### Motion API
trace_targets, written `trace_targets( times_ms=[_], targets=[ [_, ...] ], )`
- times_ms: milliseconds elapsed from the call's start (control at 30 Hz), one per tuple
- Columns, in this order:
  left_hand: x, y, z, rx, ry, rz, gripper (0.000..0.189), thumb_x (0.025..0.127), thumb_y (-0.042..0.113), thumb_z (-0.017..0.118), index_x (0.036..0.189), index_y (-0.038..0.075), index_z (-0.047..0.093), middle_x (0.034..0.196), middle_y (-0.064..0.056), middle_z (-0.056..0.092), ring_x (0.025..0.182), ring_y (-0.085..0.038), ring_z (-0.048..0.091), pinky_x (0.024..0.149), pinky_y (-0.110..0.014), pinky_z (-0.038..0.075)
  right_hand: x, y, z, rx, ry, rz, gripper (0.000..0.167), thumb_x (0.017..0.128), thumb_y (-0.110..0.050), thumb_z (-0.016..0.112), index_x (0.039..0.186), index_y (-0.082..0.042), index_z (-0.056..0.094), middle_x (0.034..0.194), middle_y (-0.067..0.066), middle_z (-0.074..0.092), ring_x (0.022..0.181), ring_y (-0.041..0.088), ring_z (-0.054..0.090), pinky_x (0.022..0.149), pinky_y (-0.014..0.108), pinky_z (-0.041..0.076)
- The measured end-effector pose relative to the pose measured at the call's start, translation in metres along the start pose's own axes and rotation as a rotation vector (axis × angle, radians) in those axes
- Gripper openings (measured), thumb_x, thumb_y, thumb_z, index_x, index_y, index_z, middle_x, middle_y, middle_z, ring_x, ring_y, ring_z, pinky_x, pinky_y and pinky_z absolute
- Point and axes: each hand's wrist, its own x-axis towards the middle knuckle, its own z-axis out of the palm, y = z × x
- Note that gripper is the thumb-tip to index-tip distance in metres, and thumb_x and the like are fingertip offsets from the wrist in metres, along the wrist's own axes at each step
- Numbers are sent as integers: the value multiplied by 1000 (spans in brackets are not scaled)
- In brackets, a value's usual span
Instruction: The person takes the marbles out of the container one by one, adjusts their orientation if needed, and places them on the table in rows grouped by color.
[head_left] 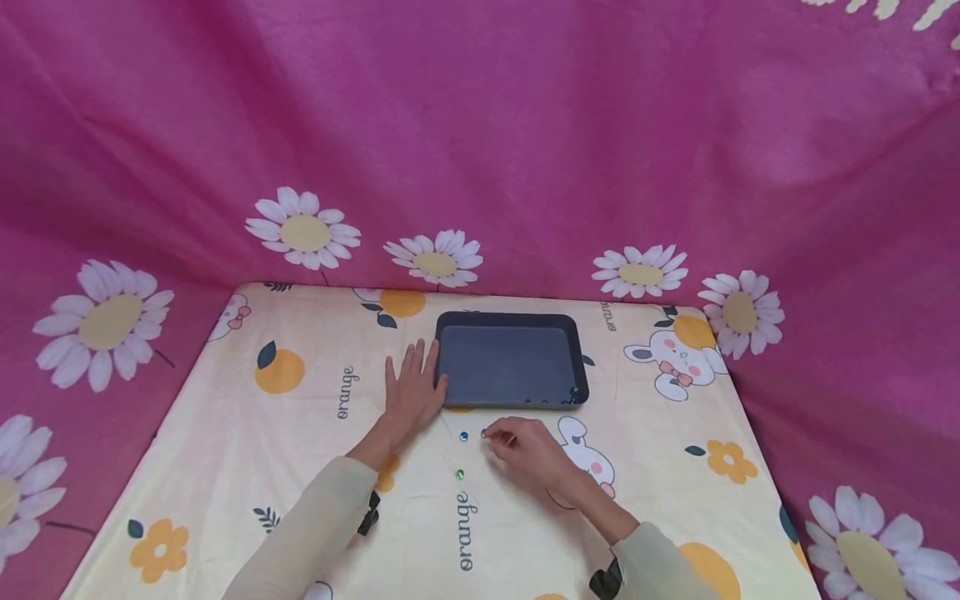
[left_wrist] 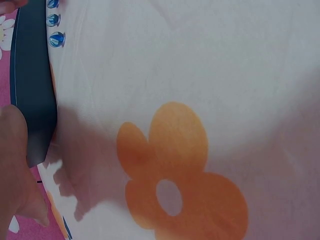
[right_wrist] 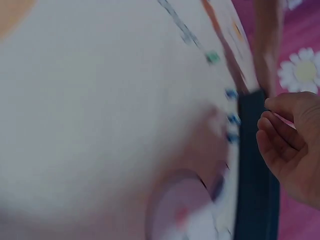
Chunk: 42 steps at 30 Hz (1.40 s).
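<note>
My left hand (head_left: pixel 411 387) lies with its fingers straight along the left side of a dark rectangular tray (head_left: pixel 502 358), thumb at the near left corner. My right hand (head_left: pixel 525 446) is in front of the tray, thumb and forefinger pinched together on what looks like a small marble, mostly hidden by the fingertips. On the cloth by the tray's near side sits a blue marble (head_left: pixel 463 436); the left wrist view shows more blue marbles (left_wrist: pixel 53 20) in a row with it. Closer to me lies a green marble (head_left: pixel 460 474).
Several small dark marbles (head_left: pixel 573 396) lie inside the tray at its near right corner. A cream printed cloth (head_left: pixel 315 467) covers the table. Pink flowered curtains (head_left: pixel 525 150) hang behind it and at both sides.
</note>
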Motion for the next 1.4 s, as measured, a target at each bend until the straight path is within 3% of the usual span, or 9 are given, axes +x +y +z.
trace_targets(
  times_ms=[100,300,633,900,1067,1200,1400],
  targets=[
    [-1,0,1,-4,-1,1,71,104,44,39,162,14,11,166,-14,9,152,-30,6,117,-59,-4,3,13,-21,-54,61,7,14,90,-5,72,104,-5,74,94,-2,71,81,10,65,73,28,55],
    [-2,0,3,-19,-8,-8,72,104,45,39,162,14,11,166,-14,8,152,-31,6,117,-59,-5,4,32,-60,-157,133,134,18,89,-5,73,107,-4,74,98,4,71,85,16,65,78,37,56],
    [-2,0,4,-7,-3,-7,71,104,45,38,162,15,10,166,-13,8,152,-31,6,117,-58,-5,16,57,-91,-380,64,276,20,91,-6,72,110,-2,74,103,13,72,93,27,67,87,46,54],
    [-4,1,5,-4,0,-8,71,104,46,38,162,15,11,166,-14,9,152,-31,7,117,-59,-3,22,66,-95,-550,-11,221,14,86,1,73,100,-1,76,92,12,72,83,26,65,82,46,56],
    [-3,0,4,-7,12,-2,71,104,45,39,162,15,10,166,-13,9,152,-30,6,117,-58,-4,26,68,-97,-670,-21,122,9,84,2,72,89,-3,78,80,9,71,69,22,61,71,42,55],
    [-1,0,3,-6,16,1,71,104,45,39,162,15,11,166,-13,9,152,-30,6,117,-58,-4,29,67,-98,-764,-44,57,12,83,3,71,80,-6,77,68,4,67,60,19,57,64,44,51],
    [-1,0,1,-1,13,-3,71,104,45,39,162,15,11,166,-14,11,152,-31,7,117,-58,-3,32,68,-98,-859,-61,-20,17,83,6,69,73,-8,73,61,4,62,59,23,58,61,45,49]
  ],
)
